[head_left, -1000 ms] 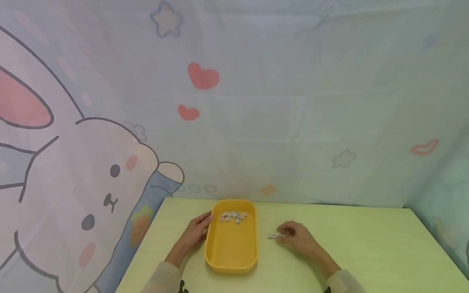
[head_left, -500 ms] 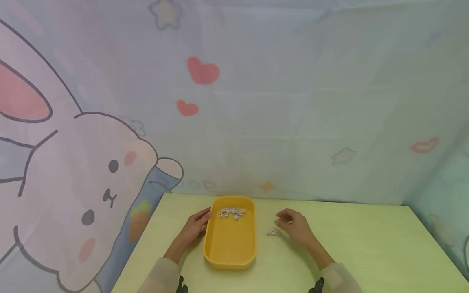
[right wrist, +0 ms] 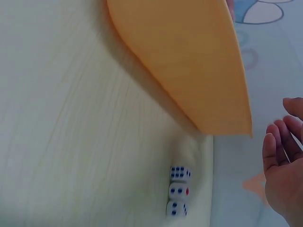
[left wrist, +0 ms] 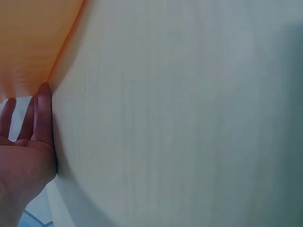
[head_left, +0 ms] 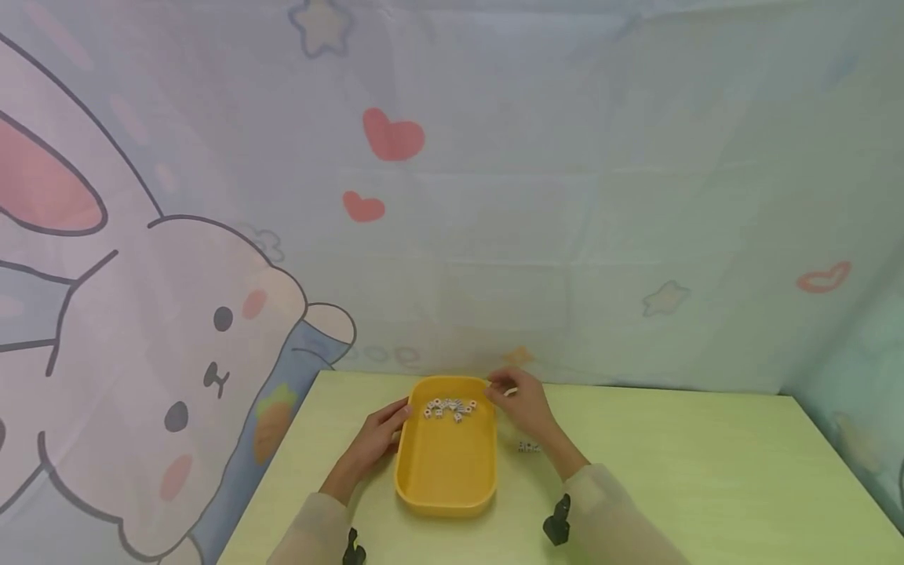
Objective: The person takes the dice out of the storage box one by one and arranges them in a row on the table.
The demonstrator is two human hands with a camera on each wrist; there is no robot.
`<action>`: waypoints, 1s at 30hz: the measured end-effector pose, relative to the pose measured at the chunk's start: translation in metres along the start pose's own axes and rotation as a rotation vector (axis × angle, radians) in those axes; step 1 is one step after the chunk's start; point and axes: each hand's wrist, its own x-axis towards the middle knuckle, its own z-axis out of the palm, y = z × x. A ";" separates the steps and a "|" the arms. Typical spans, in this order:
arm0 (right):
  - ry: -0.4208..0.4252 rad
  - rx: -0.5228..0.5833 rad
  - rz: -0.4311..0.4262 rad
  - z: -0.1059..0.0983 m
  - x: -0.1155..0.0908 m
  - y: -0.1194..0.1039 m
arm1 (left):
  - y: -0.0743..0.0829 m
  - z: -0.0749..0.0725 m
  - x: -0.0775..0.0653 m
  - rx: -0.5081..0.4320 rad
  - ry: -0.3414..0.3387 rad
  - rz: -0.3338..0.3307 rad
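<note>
A yellow tray (head_left: 446,471) lies on the table, with several white dice (head_left: 450,407) grouped at its far end. My left hand (head_left: 374,438) holds the tray's left side, its thumb tip at the rim; in the left wrist view its fingers (left wrist: 43,113) reach straight against the tray's outer wall. My right hand (head_left: 524,404) is raised at the tray's far right corner, fingers loosely bent and apart from the thumb, with nothing seen between them. Behind its wrist, a row of three dice (right wrist: 179,191) stands on the table, partly hidden by the forearm in the head view.
The pale green table (head_left: 692,471) ends at the back against a hanging cloth (head_left: 494,259) printed with a rabbit, hearts and stars. A black wrist mount (head_left: 558,522) sits under the right sleeve; another black mount (head_left: 354,548) shows by the left sleeve.
My right hand has left the row of three dice and moved left and away to the tray's far right corner. The left hand has stayed at the tray, and the dice in it look unchanged.
</note>
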 end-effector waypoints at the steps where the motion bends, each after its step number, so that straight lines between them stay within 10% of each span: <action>1: -0.005 -0.012 -0.003 0.004 0.002 -0.002 | 0.000 0.000 0.000 0.002 0.001 -0.005; 30: -0.224 -0.160 -0.131 0.057 0.015 -0.005 | -0.001 -0.001 0.003 0.020 0.003 -0.010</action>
